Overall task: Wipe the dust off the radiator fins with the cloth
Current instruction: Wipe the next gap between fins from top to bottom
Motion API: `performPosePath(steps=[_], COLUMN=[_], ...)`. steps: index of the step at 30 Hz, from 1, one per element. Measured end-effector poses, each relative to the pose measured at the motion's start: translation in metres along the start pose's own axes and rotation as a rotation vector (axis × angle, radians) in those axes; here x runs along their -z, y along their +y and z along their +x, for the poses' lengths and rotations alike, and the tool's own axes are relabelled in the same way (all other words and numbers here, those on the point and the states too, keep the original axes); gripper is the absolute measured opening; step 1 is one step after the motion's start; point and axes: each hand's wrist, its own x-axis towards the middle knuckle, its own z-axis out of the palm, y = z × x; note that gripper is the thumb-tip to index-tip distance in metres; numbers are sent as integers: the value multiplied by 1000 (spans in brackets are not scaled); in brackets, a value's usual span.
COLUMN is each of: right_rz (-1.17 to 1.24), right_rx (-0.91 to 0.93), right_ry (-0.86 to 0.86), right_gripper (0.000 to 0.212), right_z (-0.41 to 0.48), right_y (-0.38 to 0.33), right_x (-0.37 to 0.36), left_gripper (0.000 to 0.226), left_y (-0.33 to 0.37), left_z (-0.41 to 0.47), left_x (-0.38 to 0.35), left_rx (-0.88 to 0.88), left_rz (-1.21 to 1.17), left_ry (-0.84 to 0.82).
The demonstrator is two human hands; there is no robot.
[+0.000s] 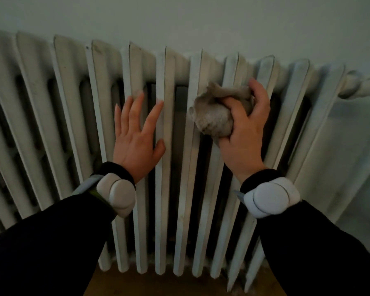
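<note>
1. the crumpled grey-beige cloth (pixel 216 116) sits bunched in the right hand (pixel 244 144), pressed against the upper part of the white ribbed metal radiator (pixel 73 92), a little right of its middle.
2. the right hand's fingers (pixel 259 97) and thumb are curled round the cloth and grip it firmly; a loose fold pokes up past them toward the fin tops.
3. the left hand (pixel 135 146) is just left of the cloth, well apart from it, its fingers (pixel 152 116) straight and spread, holding nothing; they seem to rest on the fins, though blur makes contact uncertain.
4. the fin tops above the cloth look smudged with grey dust.
5. each wrist carries a rounded white plastic band, left (pixel 118 195) and right (pixel 269 197), over black sleeves.
6. a white pipe fitting (pixel 355 86) joins the radiator's upper right end; a pale wall (pixel 179 18) rises behind, a brown wooden floor (pixel 158 284) lies below.
</note>
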Motion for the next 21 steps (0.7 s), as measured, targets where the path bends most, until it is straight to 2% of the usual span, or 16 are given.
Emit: performPosePath(steps=[7, 13, 21], right_rz=[-1, 15, 136], right_rx=[-17, -67, -97], right_ry=[51, -38, -27], right_gripper=[40, 48, 34], right_z=[33, 45, 23], right_y=[-1, 6, 13], right_x=[-2, -9, -21], left_gripper=[71, 73, 72], left_y=[-6, -7, -6], left_z=[21, 33, 23], left_x=[3, -1, -14], left_rx=[4, 8, -5], left_rz=[-17, -43, -52], left_ry=[45, 51, 67])
